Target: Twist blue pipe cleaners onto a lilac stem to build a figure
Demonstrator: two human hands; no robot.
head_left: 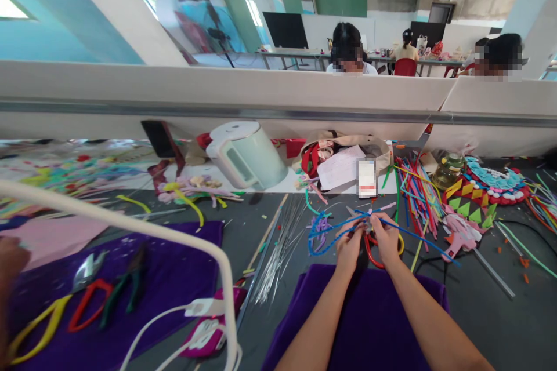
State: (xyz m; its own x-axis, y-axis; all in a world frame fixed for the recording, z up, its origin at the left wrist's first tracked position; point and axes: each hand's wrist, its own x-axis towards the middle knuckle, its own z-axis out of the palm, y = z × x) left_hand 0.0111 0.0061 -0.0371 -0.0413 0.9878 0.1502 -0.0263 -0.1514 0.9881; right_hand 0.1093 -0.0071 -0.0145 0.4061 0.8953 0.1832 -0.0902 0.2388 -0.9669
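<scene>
Both my hands meet over the front of the dark table, around blue pipe cleaners (429,244). My left hand (349,245) pinches them where a bent loop sticks out to the left. Close beside it, my right hand (385,237) has its fingers closed on the same bundle, and a long straight end runs out to the right. A short pink piece shows just above the fingertips. Scissors (371,256) with red and yellow handles lie under the hands, partly hidden. A purple cloth (369,319) lies beneath my forearms.
Silvery wires (282,249) lie left of my hands; colourful pipe cleaners (418,191) and a pink glue gun (461,232) lie right. Behind stand a kettle (256,156) and a bag (383,151). A white curved tube (174,223) crosses the left, near another person's hand (13,261).
</scene>
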